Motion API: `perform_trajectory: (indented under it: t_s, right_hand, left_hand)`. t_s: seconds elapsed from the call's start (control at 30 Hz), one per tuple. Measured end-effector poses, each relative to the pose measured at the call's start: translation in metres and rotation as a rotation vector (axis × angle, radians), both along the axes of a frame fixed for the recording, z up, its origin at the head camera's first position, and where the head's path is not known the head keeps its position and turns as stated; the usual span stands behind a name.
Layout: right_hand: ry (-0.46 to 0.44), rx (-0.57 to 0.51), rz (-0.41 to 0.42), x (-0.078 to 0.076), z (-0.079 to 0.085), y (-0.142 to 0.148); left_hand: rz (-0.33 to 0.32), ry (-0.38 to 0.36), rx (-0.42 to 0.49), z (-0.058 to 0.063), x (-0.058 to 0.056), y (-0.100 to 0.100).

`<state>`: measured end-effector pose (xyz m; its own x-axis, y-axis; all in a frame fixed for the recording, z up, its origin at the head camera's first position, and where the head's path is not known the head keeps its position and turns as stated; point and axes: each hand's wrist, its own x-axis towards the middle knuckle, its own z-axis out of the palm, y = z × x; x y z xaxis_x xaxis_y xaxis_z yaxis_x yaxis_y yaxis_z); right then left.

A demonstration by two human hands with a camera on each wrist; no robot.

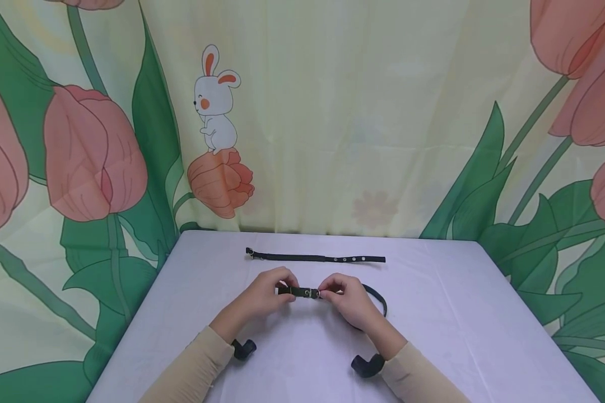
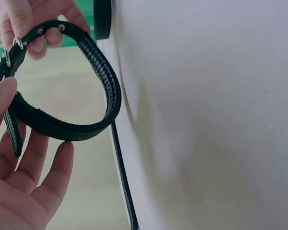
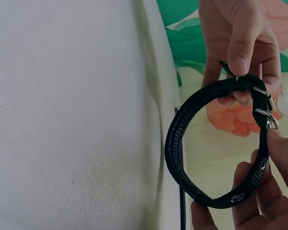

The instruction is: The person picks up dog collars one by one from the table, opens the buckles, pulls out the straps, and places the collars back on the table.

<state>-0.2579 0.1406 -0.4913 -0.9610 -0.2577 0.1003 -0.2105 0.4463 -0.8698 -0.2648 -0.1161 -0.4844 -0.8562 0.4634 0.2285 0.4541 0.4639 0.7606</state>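
Note:
Between both hands is a dark pet collar (image 1: 300, 292), its strap fastened through a metal buckle into a round loop. My left hand (image 1: 266, 294) pinches the loop beside the buckle, near the strap's loose tip, with the thumb on one face and fingers on the other. On the other side of the buckle, my right hand (image 1: 354, 300) grips the strap near a metal ring (image 3: 268, 118) and the eyelets. In the left wrist view the collar (image 2: 67, 132) hangs as an open circle, fingertips along its lower edge.
A second dark collar (image 1: 302, 257) lies stretched out straight across the back of the white-covered table (image 1: 443, 313), eyelets toward the right. Beside my right hand a curved dark strap (image 1: 385, 303) shows, partly hidden by it. A tulip-printed curtain (image 1: 333, 112) hangs behind.

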Motion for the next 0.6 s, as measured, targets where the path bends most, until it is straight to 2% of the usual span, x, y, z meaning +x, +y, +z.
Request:
perform_trajectory:
  t_s: [0.33,0.6]
  right_hand:
    - [-0.033,-0.035,0.018,-0.0005,0.0009,-0.0019]
    - [-0.037,-0.029,-0.002,0.0024,0.0045,-0.0058]
  left_hand:
    - [0.134,0.021,0.018,0.0019,0.0010,0.0022]
    - [0.156,0.064,0.035,0.0025,0.0016,0.0023]
